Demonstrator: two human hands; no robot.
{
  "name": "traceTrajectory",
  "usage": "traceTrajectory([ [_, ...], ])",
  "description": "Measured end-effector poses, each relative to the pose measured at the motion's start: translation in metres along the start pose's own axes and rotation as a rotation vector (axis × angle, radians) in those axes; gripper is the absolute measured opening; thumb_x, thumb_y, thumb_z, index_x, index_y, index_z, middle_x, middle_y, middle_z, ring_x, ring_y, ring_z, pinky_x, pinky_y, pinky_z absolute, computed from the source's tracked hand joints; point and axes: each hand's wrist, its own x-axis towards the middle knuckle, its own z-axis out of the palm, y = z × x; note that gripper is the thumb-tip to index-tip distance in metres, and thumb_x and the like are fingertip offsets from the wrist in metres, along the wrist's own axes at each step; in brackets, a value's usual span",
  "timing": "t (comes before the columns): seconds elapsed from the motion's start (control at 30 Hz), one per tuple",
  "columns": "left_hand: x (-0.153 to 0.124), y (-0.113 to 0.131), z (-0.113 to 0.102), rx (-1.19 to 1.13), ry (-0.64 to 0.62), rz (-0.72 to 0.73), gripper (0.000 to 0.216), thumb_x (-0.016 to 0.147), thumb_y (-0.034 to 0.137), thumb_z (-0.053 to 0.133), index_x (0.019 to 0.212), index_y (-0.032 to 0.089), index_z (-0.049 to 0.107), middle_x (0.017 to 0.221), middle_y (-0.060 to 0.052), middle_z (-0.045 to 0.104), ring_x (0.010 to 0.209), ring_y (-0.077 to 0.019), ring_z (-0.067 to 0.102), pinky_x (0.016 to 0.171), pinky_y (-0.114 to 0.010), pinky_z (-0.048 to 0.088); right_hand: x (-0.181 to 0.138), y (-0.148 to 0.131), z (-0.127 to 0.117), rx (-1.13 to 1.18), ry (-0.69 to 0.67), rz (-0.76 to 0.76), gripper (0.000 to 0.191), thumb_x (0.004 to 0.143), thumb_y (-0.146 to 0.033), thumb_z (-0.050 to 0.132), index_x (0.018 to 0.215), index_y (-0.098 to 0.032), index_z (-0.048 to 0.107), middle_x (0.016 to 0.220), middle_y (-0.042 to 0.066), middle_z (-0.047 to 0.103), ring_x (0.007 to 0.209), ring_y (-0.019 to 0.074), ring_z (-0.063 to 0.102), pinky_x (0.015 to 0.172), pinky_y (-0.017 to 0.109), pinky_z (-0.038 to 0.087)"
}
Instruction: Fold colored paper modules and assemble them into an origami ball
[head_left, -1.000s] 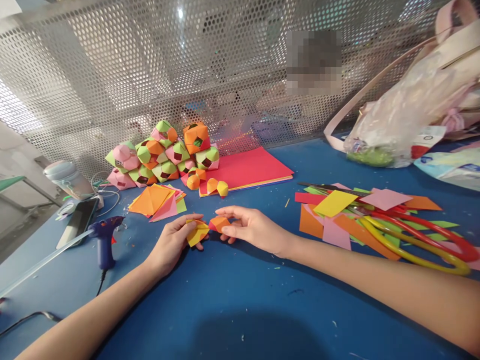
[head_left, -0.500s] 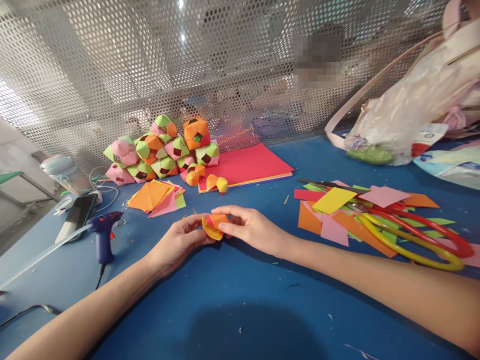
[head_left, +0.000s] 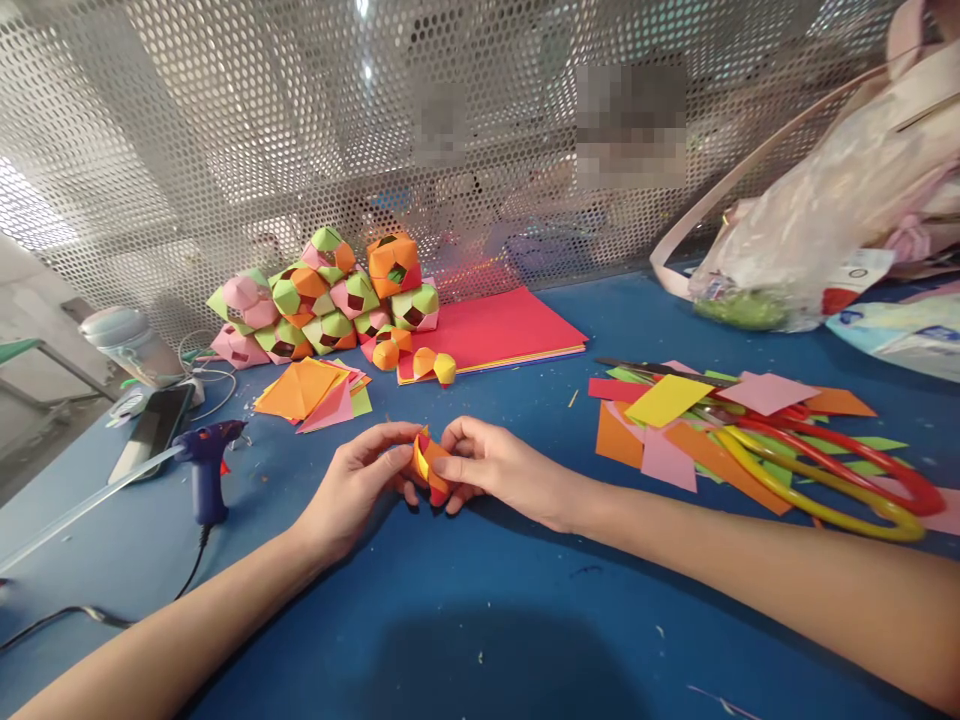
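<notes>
Between my two hands is a small folded-paper piece (head_left: 430,463) in orange, yellow and red. My left hand (head_left: 367,480) pinches its left side between thumb and fingers. On the opposite side, my right hand (head_left: 495,468) grips it, thumb in front and fingers curled behind. Fingers hide part of the paper. Beyond the hands, small orange and yellow folded balls (head_left: 433,366) lie by a stack of red paper sheets (head_left: 510,330). A pile of orange, pink and green paper squares (head_left: 304,390) is past my left hand.
Folded-paper balls (head_left: 300,295) are heaped against the perforated metal screen (head_left: 480,130). A blue glue gun (head_left: 206,470), phone (head_left: 154,430) and cup (head_left: 127,345) are at left. Scissors with red and yellow handles (head_left: 825,500) lie among paper scraps (head_left: 670,460); bags (head_left: 795,230) stand behind.
The folded-paper piece has been turned in my fingers, now showing a yellow edge and a red tip below. Both hands have shifted their grip slightly.
</notes>
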Motion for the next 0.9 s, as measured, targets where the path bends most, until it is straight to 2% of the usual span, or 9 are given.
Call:
traceTrajectory([
  [0.17, 0.000, -0.002, 0.000, 0.051, -0.023, 0.016, 0.041, 0.074, 0.023, 0.069, 0.113, 0.018, 0.059, 0.092, -0.004, 0.063, 0.073, -0.0122, 0.058, 0.064, -0.025, 0.047, -0.003, -0.004, 0.001, 0.169, -0.015, 0.054, 0.026, 0.079, -0.033, 0.065, 0.082, -0.018, 0.044, 0.074, 0.003, 0.065, 0.068, 0.0137, 0.065, 0.065, 0.028, 0.054],
  [0.3, 0.000, -0.004, -0.002, 0.161, 0.054, 0.045, 0.045, 0.070, 0.026, 0.072, 0.113, 0.019, 0.059, 0.096, -0.004, 0.063, 0.078, -0.0126, 0.056, 0.067, -0.024, 0.046, -0.002, -0.005, 0.000, 0.180, -0.016, 0.045, 0.025, 0.077, -0.029, 0.068, 0.087, -0.017, 0.049, 0.078, 0.001, 0.062, 0.069, 0.0117, 0.064, 0.068, 0.028, 0.055],
  [0.4, 0.002, -0.004, -0.005, 0.258, 0.157, 0.101, 0.044, 0.073, 0.031, 0.069, 0.114, 0.018, 0.059, 0.096, -0.004, 0.063, 0.081, -0.0130, 0.057, 0.072, -0.024, 0.045, 0.000, -0.006, -0.002, 0.084, 0.022, 0.000, 0.024, 0.077, -0.028, 0.067, 0.089, -0.016, 0.051, 0.081, 0.001, 0.061, 0.070, 0.0112, 0.063, 0.068, 0.028, 0.055],
  [0.53, 0.005, -0.006, -0.010, 0.388, 0.261, 0.131, 0.047, 0.074, 0.036, 0.066, 0.116, 0.016, 0.056, 0.092, -0.004, 0.063, 0.077, -0.0137, 0.057, 0.072, -0.027, 0.046, 0.006, -0.005, -0.009, -0.107, 0.103, -0.141, 0.026, 0.075, -0.029, 0.067, 0.091, -0.017, 0.050, 0.085, 0.002, 0.060, 0.065, 0.0109, 0.061, 0.059, 0.027, 0.054],
  [0.63, 0.006, -0.008, -0.011, 0.499, 0.265, 0.134, 0.046, 0.074, 0.040, 0.065, 0.112, 0.016, 0.056, 0.085, -0.004, 0.062, 0.068, -0.0136, 0.057, 0.065, -0.027, 0.046, 0.010, 0.000, -0.015, -0.216, 0.123, -0.212, 0.027, 0.075, -0.030, 0.065, 0.093, -0.018, 0.049, 0.087, 0.002, 0.060, 0.062, 0.0101, 0.058, 0.056, 0.027, 0.053],
  [0.73, 0.007, -0.008, -0.012, 0.612, 0.243, 0.106, 0.046, 0.074, 0.043, 0.063, 0.110, 0.016, 0.057, 0.072, -0.001, 0.060, 0.062, -0.0134, 0.054, 0.058, -0.025, 0.043, 0.010, 0.003, -0.019, -0.349, 0.148, -0.248, 0.027, 0.076, -0.029, 0.064, 0.097, -0.019, 0.051, 0.083, 0.001, 0.060, 0.063, 0.0107, 0.057, 0.059, 0.028, 0.052],
  [0.9, 0.006, -0.008, -0.013, 0.772, 0.285, 0.166, 0.047, 0.075, 0.044, 0.062, 0.115, 0.019, 0.057, 0.067, 0.002, 0.057, 0.057, -0.0114, 0.049, 0.055, -0.023, 0.040, 0.006, 0.000, -0.020, -0.505, 0.169, -0.234, 0.026, 0.077, -0.029, 0.061, 0.100, -0.019, 0.054, 0.074, 0.000, 0.063, 0.065, 0.0137, 0.059, 0.064, 0.030, 0.050],
])
